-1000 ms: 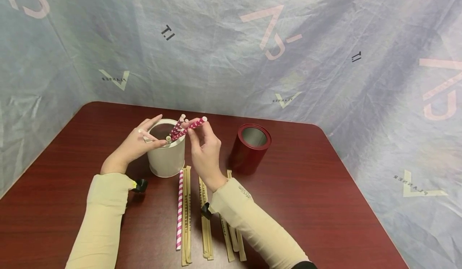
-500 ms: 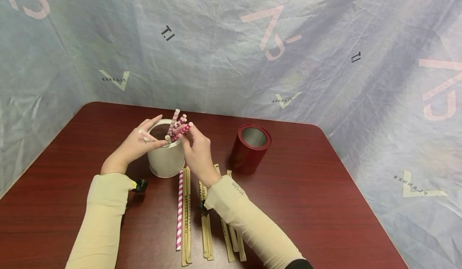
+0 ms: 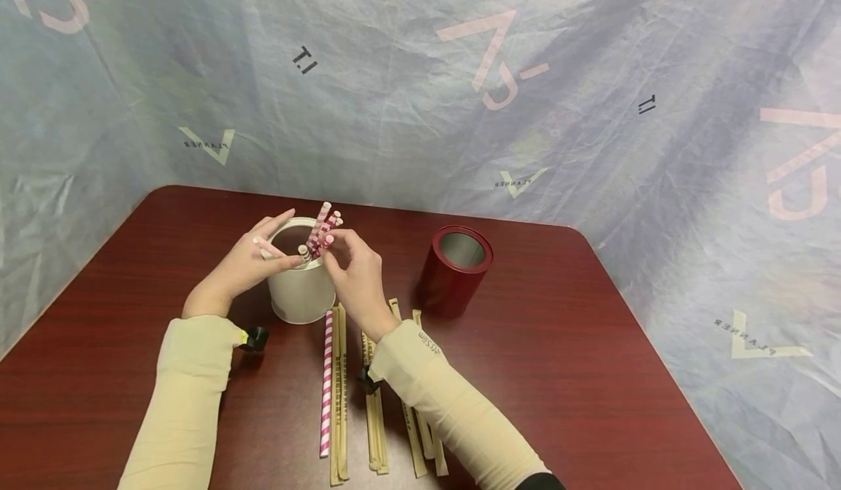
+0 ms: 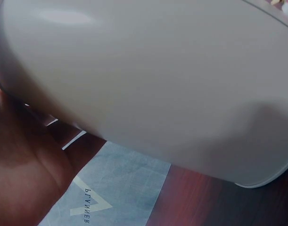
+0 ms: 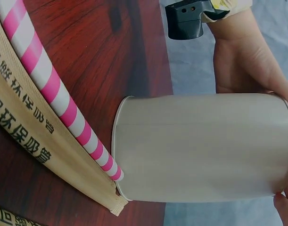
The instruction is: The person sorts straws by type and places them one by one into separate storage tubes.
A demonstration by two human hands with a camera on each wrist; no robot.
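Note:
In the head view, an off-white can [image 3: 302,293] stands upright on the table, several patterned paper straws [image 3: 318,226] poking out of its mouth. My left hand [image 3: 243,263] holds the can at the rim, thumb along the near side and fingers round the far left. A pale pink straw [image 3: 264,245] leans out by that hand. My right hand [image 3: 358,271] is at the rim's right side and pinches a pink straw [image 3: 328,241] between thumb and forefinger; its lower part is hidden. The can [image 5: 200,148] fills much of both wrist views.
A red can [image 3: 453,278] stands open to the right. Before the white can lie a pink-and-white striped straw [image 3: 326,388] and several straws in brown paper wrappers [image 3: 339,402], some partly under the right forearm. A printed grey cloth [image 3: 407,110] hangs behind the table.
My right hand has moved left toward the can, and the pink straw it pinches has gone from sticking out to the right to lower, among the other straws. The left hand stays put.

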